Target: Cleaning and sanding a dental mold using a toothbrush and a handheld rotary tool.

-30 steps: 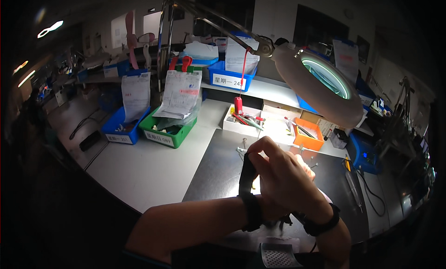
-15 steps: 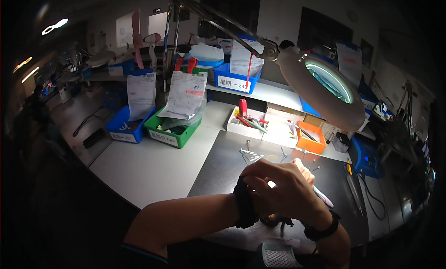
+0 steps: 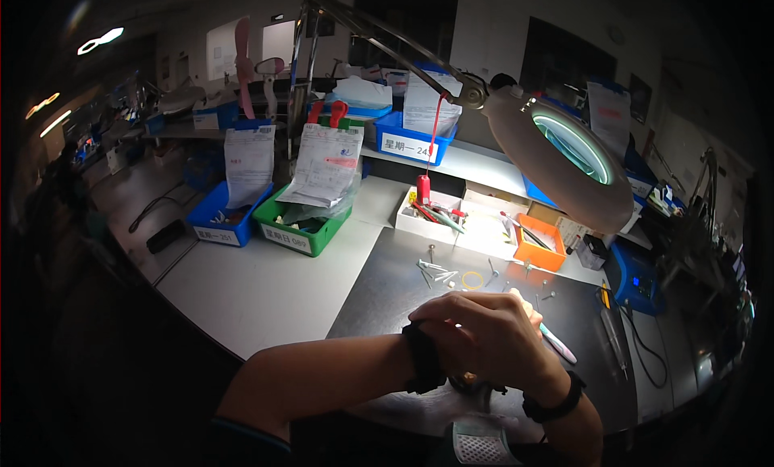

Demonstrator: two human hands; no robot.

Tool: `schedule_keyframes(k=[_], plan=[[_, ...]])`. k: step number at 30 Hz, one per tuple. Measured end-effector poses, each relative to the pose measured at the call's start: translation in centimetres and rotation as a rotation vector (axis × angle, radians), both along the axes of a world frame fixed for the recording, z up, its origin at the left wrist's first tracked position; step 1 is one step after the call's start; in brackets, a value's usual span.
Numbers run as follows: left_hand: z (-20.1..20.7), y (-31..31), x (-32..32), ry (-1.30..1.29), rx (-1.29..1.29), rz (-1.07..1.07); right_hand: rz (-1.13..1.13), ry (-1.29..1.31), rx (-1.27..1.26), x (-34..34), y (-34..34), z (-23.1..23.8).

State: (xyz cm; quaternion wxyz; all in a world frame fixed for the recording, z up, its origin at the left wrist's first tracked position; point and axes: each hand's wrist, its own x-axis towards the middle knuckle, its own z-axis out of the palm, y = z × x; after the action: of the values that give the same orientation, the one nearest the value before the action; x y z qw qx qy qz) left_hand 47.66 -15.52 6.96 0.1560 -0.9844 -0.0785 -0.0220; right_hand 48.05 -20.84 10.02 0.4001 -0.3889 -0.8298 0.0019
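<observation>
- Our right hand (image 3: 492, 334) is half curled, laid across the left wrist, fingertips at the upper edge of the black wristband (image 3: 423, 358); we cannot tell whether they pinch it.
- That wristband sits around our left wrist, at eight o'clock from the right hand.
- Our left hand (image 3: 530, 312) shows only a few brightly lit fingers; we cannot tell how far it is spread or what it holds.
- A pale-handled tool (image 3: 558, 344) lies just beside those fingers, at four o'clock.
- Towards eleven o'clock, we see loose metal pins (image 3: 435, 272) and a yellow ring (image 3: 472, 280) on the dark mat (image 3: 375, 278).
- The magnifier lamp (image 3: 492, 124) hangs at one o'clock, partly covering the shelf behind.
- Our right hand hides most of the left; a dark object (image 3: 488, 396) beneath is hard to make out.
- The perforated piece (image 3: 480, 447) at six o'clock is partly in shadow.
</observation>
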Motion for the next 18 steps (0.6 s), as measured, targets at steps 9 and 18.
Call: schedule_keyframes(k=[9,18], plan=[[0.5,1.1,-1.3,0.004,-0.058,-0.036,0.068,-0.037,0.089,-0.5,0.0,-0.2],[1.6,2.7,-1.9,-0.006,-0.145,-0.105,-0.071,-0.270,0.084,-0.5,-0.8,0.1]])
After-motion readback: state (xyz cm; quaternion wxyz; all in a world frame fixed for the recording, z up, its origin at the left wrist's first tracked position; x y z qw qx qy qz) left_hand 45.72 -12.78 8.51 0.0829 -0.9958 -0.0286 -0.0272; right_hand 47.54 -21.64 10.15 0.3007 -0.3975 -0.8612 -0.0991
